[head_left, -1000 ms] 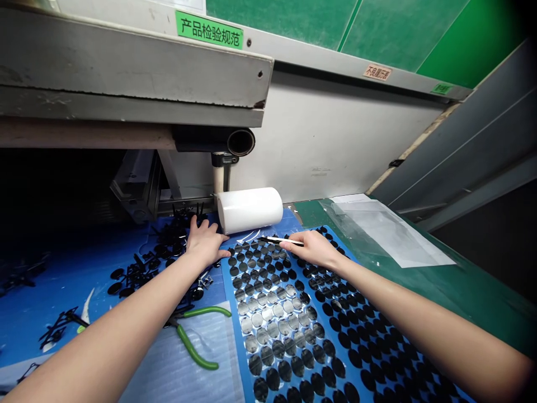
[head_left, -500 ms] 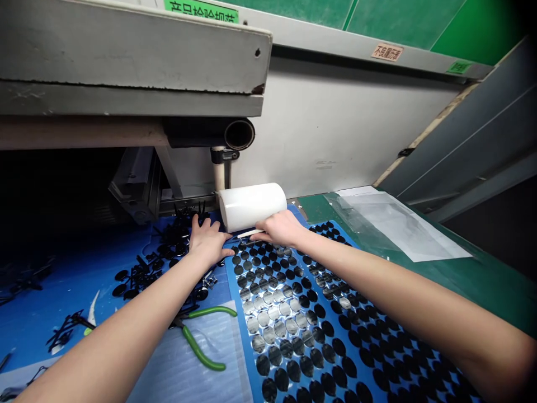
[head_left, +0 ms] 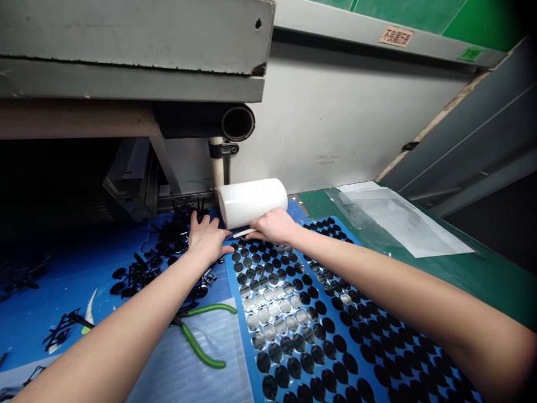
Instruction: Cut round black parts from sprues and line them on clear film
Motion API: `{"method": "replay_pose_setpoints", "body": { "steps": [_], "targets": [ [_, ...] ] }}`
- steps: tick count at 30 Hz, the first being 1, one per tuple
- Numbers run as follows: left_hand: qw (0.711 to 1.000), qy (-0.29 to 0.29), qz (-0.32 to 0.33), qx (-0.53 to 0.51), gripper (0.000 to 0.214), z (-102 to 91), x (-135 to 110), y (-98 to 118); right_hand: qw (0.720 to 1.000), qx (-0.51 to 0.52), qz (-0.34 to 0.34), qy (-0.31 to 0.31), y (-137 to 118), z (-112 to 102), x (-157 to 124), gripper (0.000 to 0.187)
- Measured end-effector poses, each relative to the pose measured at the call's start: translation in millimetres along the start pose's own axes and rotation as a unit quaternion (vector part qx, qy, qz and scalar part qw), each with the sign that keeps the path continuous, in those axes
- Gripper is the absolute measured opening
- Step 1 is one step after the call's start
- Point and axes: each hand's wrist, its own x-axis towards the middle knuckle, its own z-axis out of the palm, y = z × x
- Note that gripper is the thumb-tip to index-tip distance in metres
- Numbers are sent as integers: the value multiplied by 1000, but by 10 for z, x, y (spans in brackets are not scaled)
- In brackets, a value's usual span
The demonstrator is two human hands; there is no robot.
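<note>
My left hand (head_left: 206, 238) lies palm down with its fingers spread, at the edge of a heap of small black plastic parts (head_left: 168, 238). Its index finger and thumb reach the top left corner of a blue sheet (head_left: 247, 386) covered in rows of black discs. Pinched in my right hand (head_left: 274, 226) is a thin white stick-shaped tool (head_left: 242, 233), its tip pointing left close to my left fingertips; its exact kind cannot be made out. Just behind both hands a white roll (head_left: 254, 198) lies on its side.
Green-handled pliers (head_left: 201, 347) lie beside my left forearm on a pale sheet. A second blue sheet of discs (head_left: 356, 319) passes under my right forearm. Papers in clear plastic (head_left: 411, 224) lie at the right. A grey metal shelf (head_left: 134, 50) overhangs the left.
The white tool and my right hand have shifted slightly left, toward my left hand. My left hand stays nearly in place. The view has tilted a little downward.
</note>
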Motion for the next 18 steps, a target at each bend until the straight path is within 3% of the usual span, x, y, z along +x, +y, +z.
{"method": "replay_pose_setpoints", "body": {
  "steps": [18],
  "targets": [
    [1000,-18,0,14,42,-27,2,25,997,-60,11,-39,481,50,-260,45]
  ]
}}
